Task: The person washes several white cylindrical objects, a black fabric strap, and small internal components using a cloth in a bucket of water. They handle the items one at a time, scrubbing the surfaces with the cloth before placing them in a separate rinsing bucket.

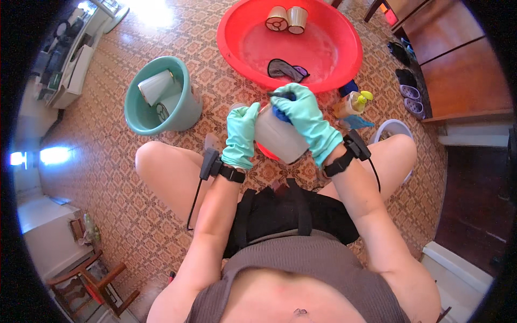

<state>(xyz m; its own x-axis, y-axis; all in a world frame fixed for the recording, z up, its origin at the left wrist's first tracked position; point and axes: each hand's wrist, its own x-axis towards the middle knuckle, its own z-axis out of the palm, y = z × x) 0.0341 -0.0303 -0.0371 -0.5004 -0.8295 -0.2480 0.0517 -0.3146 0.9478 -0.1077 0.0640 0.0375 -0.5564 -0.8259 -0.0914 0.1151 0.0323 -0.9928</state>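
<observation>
A pale, tapered lampshade (279, 135) is tilted in front of me, above the floor between my knees. My left hand (240, 133), in a mint-green rubber glove, is closed on its left edge. My right hand (306, 116), gloved alike, is closed round something blue, a sponge or cloth (281, 114), pressed to the upper part of the shade. A thin dark piece pokes out by the right fingertips; its kind is unclear. Below the shade, part of a small red object (267, 152) shows, mostly hidden.
Ahead stands a big red basin (229, 51) with two lampshades (297, 20) and a grey mesh item (290, 70). A teal bucket (186, 102) at left holds more lampshades (156, 87). To the right are a pump bottle (353, 103), a pale tub (396, 126) and clogs (413, 107).
</observation>
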